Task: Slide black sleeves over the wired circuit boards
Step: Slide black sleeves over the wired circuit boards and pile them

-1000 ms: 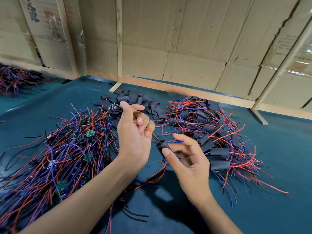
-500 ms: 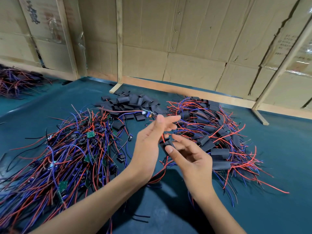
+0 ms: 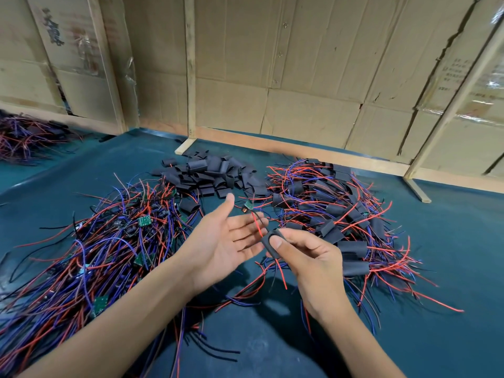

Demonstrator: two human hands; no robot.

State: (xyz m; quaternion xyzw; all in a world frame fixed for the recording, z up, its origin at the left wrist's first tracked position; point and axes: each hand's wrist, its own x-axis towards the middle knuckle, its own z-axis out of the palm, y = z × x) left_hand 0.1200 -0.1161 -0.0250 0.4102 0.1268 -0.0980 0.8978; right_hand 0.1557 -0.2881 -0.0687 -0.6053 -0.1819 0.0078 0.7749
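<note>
left hand (image 3: 226, 242) open, right hand (image 3: 305, 257) pinching

My hands: two, left (image 3: 226, 241) and right (image 3: 313, 257). One black sleeve (image 3: 271, 242) in my right grip. One small circuit board (image 3: 247, 206) dangling by my left fingertips; its wires, one red, one black, run through sleeve. Heaps on table (image 3: 450, 241): four. One of bare wired boards (image 3: 90, 246), too tangled to count. One of loose sleeves (image 3: 210, 173), dozens. One of sleeved boards (image 3: 335, 214), dozens. One far-left wire heap (image 3: 24, 137), count unclear.
</note>
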